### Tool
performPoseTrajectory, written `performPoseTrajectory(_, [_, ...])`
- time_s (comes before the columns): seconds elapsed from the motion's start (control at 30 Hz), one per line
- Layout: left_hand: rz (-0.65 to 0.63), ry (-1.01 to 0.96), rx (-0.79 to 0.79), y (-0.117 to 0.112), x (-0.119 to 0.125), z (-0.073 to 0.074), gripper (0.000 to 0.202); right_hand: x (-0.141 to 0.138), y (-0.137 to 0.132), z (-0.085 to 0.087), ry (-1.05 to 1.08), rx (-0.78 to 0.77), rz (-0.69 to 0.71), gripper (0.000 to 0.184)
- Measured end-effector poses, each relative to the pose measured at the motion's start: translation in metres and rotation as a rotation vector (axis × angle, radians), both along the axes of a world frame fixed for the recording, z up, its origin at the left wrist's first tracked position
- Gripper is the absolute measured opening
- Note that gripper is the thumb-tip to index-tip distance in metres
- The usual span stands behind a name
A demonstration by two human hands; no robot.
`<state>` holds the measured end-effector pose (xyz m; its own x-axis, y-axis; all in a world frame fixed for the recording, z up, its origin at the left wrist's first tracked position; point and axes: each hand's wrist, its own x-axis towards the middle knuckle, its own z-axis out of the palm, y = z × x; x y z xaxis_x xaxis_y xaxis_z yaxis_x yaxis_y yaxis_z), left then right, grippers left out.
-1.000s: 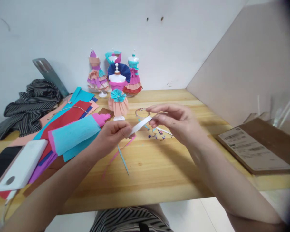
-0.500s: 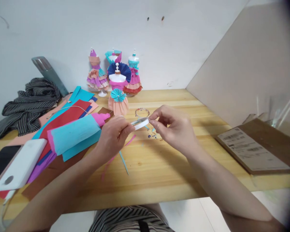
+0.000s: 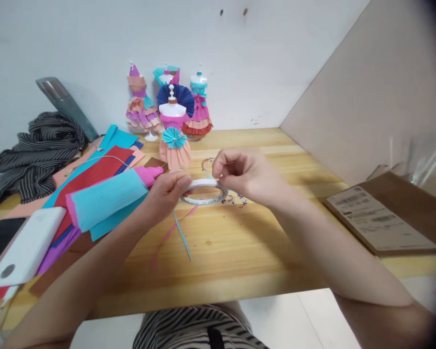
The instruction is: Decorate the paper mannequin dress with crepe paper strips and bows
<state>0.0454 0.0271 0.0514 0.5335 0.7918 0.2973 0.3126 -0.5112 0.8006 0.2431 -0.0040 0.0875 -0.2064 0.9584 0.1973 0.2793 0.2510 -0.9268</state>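
Note:
My left hand (image 3: 166,192) grips the left rim of a thin white tape roll (image 3: 203,192) held flat above the wooden table (image 3: 240,242). My right hand (image 3: 245,173) is closed in a pinch over the roll's far rim, fingertips pressed together at its edge. Just behind the hands stands a small mannequin in a peach paper dress with a blue fan (image 3: 175,145). Thin pink and blue paper strips (image 3: 178,230) lie on the table below the roll.
Three more paper-dressed mannequins (image 3: 167,104) stand by the wall. Crepe paper sheets (image 3: 101,194) spread at the left, with a white power bank (image 3: 27,247), a phone (image 3: 0,240) and striped cloth (image 3: 36,152). A labelled cardboard box (image 3: 385,218) lies at the right.
The tape roll has turned from edge-on to lying flat, showing its ring. Both hands have drawn closer together and slightly left; the right hand has closed into a pinch at the rim.

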Motion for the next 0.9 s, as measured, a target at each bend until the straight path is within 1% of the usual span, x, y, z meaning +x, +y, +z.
performPoseTrajectory(0.2, [-0.009,0.004,0.036,-0.005,0.008,0.004,0.036,-0.019,0.003,0.011,-0.113,0.090,0.062,0.013])
performPoseTrajectory(0.3, [-0.061,-0.024,-0.018,-0.012,0.017,0.004,0.034,-0.025,0.000,0.023,-0.175,0.147,0.051,0.019])
performPoseTrajectory(0.33, [-0.067,-0.059,-0.055,-0.013,0.019,0.004,0.034,-0.024,-0.003,0.026,-0.169,0.186,0.024,0.020])
performPoseTrajectory(0.4, [-0.028,-0.176,-0.158,-0.015,0.021,0.005,0.036,-0.015,-0.012,0.029,-0.101,0.286,-0.062,0.018])
performPoseTrajectory(0.47, [0.056,-0.324,-0.304,-0.013,0.020,0.006,0.038,0.000,-0.021,0.023,-0.012,0.392,-0.194,0.014])
performPoseTrajectory(0.5, [0.095,-0.394,-0.386,-0.013,0.018,0.006,0.038,0.006,-0.026,0.015,0.031,0.386,-0.247,0.012])
performPoseTrajectory(0.57, [0.145,-0.520,-0.522,-0.012,0.016,0.005,0.039,0.014,-0.032,-0.006,0.128,0.315,-0.378,0.014])
performPoseTrajectory(0.6, [0.155,-0.574,-0.566,-0.012,0.017,0.003,0.040,0.014,-0.033,-0.018,0.154,0.219,-0.381,0.017])
performPoseTrajectory(0.63, [0.161,-0.622,-0.594,-0.013,0.018,0.001,0.040,0.012,-0.034,-0.030,0.159,0.097,-0.321,0.023])
performPoseTrajectory(0.67, [0.161,-0.659,-0.614,-0.015,0.020,-0.002,0.040,0.007,-0.034,-0.040,0.166,0.009,-0.261,0.029])
performPoseTrajectory(0.7, [0.156,-0.684,-0.633,-0.017,0.022,-0.006,0.040,0.001,-0.034,-0.049,0.183,-0.038,-0.226,0.035])
performPoseTrajectory(0.73, [0.148,-0.698,-0.651,-0.018,0.025,-0.011,0.041,-0.005,-0.033,-0.055,0.182,-0.063,-0.227,0.038])
performPoseTrajectory(0.8, [0.135,-0.691,-0.666,-0.021,0.028,-0.019,0.041,-0.011,-0.030,-0.061,0.164,-0.104,-0.251,0.036])
performPoseTrajectory(0.9, [0.119,-0.620,-0.610,-0.021,0.024,-0.027,0.042,0.000,-0.025,-0.056,0.130,-0.230,-0.180,0.033])
